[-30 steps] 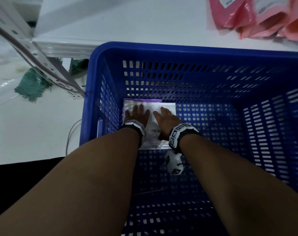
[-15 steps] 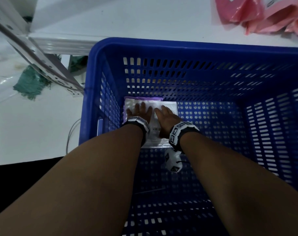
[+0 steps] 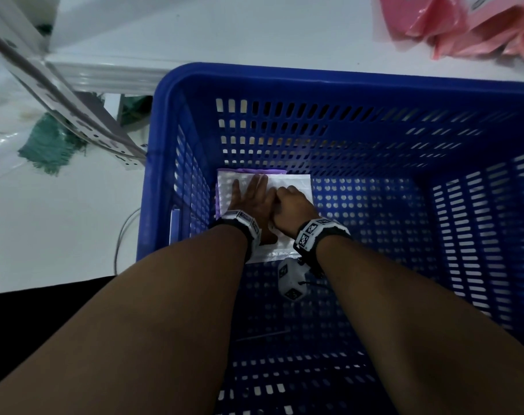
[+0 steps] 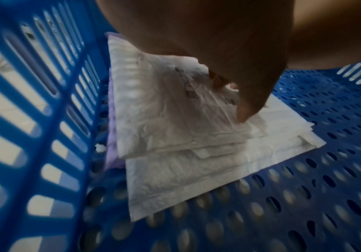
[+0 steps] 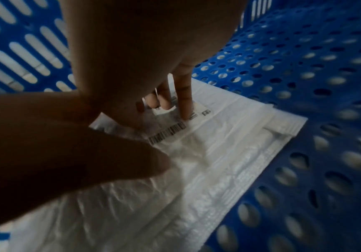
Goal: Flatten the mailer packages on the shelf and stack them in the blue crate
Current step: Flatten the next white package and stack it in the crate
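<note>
A blue crate (image 3: 314, 85) is standing against a white shelf, and on its perforated floor, in the near-left corner, white mailers (image 3: 293, 184) are lying stacked. The left hand (image 3: 251, 202) is pressing them with fingers straight — the right hand (image 3: 290, 208), just beside it, is bearing down with fingers curled. Farther off, pink mailers (image 3: 464, 25) are lying on the shelf (image 3: 254, 34).

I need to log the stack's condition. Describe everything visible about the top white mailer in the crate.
The top white mailer is a crinkled, plastic-looking padded envelope with a barcode label. It lies flat on other white mailers, with a purple one at the bottom, in the blue crate's far-left corner. The left hand presses flat on it; the right hand's fingertips press the label.
</note>
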